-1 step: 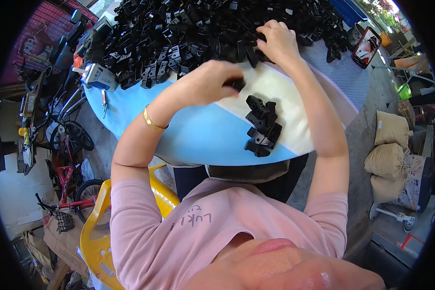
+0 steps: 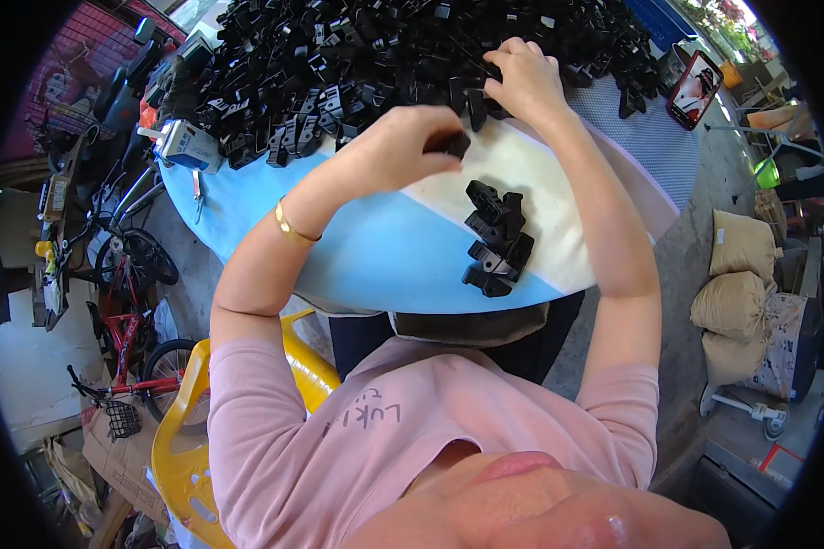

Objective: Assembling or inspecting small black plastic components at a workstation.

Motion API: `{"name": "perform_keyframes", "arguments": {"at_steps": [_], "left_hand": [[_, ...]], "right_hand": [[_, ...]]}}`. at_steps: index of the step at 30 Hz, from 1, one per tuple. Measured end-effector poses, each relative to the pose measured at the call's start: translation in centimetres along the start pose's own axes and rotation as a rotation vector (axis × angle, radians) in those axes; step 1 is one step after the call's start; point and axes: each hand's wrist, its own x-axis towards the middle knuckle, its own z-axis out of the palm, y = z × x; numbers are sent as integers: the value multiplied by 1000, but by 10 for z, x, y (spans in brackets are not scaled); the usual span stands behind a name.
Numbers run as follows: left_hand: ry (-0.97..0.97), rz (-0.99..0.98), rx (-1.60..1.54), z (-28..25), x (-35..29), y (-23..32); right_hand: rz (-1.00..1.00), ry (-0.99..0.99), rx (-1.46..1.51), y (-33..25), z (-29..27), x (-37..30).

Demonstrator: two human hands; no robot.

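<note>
Two hands closed — left pinching black clip, right gripping pile piece — axes unclear.

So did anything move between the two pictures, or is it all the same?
Nothing visibly changed. The left hand holds a small black part above the table, the right hand is at the edge of the big pile, and the small stack lies on the table between the arms.
</note>
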Motion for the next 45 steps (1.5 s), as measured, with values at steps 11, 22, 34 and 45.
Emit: {"name": "perform_keyframes", "arguments": {"at_steps": [11, 22, 34, 45], "left_hand": [[239, -181, -1166, 2, 11, -20], [399, -44, -1138, -1, 12, -4], [571, -107, -956, 14, 12, -5], [423, 17, -873, -3, 4, 3]], "right_hand": [[131, 189, 587, -11, -28, -4], [226, -71, 1285, -43, -46, -33], [-50, 320, 772, -63, -51, -43], [34, 486, 936, -29, -48, -22]]}}
